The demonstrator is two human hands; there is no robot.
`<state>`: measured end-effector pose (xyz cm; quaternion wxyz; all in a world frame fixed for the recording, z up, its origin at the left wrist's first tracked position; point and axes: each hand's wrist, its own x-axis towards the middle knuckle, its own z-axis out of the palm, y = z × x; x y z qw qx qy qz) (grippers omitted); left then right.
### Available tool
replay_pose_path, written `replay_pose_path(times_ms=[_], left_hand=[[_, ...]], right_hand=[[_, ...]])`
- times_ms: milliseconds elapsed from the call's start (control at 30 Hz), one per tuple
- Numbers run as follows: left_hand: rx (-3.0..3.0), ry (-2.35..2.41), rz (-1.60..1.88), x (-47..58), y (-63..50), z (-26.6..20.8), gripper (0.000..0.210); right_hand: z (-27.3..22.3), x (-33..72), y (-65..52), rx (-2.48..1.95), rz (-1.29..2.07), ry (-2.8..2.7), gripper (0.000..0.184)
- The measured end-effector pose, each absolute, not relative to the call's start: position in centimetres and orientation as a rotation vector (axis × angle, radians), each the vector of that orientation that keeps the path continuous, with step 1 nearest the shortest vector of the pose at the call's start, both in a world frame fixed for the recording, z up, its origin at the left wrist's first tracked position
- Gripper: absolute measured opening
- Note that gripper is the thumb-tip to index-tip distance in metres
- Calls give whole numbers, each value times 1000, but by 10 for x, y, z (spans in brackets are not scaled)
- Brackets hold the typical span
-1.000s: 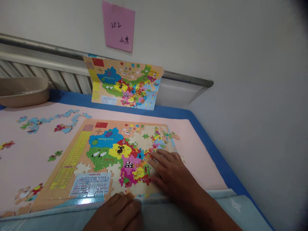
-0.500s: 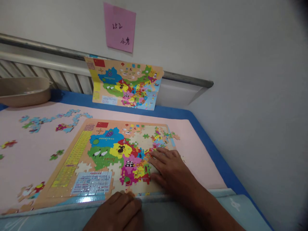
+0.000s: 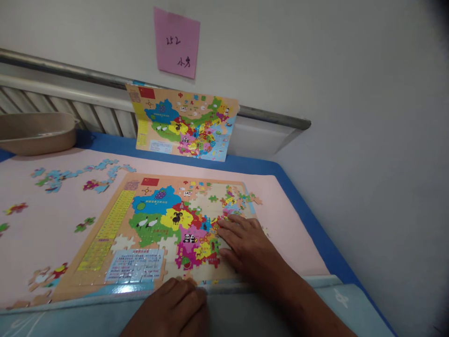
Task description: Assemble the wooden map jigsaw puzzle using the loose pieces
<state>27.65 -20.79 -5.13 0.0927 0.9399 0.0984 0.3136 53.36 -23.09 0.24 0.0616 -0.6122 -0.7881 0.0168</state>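
Observation:
A partly filled map jigsaw puzzle (image 3: 145,217) lies in its tray on the table, with bare backing showing at the upper right, lower middle and lower left. Across the puzzle's right part rests my right hand (image 3: 242,236), fingers stretched out and fingertips touching the small coloured pieces (image 3: 215,225). Its palm hides part of the tray. My left hand (image 3: 175,304) is at the near edge of the tray, fingers curled together. Whatever may be between those fingers is hidden. Several joined loose pieces (image 3: 245,199) lie over the tray's upper right side.
A printed reference map (image 3: 189,124) leans on the metal rail (image 3: 273,116) at the back. Loose blue pieces (image 3: 73,175) and other clusters, such as a green piece (image 3: 84,224), lie left of the tray. A beige basin (image 3: 38,135) stands at the far left. A pink note (image 3: 177,44) is on the wall.
The view has shifted very slightly. Both hands stay in nearly the same place, and no piece has visibly moved.

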Motion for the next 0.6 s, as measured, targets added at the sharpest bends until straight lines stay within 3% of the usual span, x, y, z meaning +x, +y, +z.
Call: replay_pose_path(times_ms=[600], left_hand=[[2844, 242, 1095, 284, -205, -41, 22]], right_hand=[[-2, 531, -227, -1811, -20, -2372, 28]])
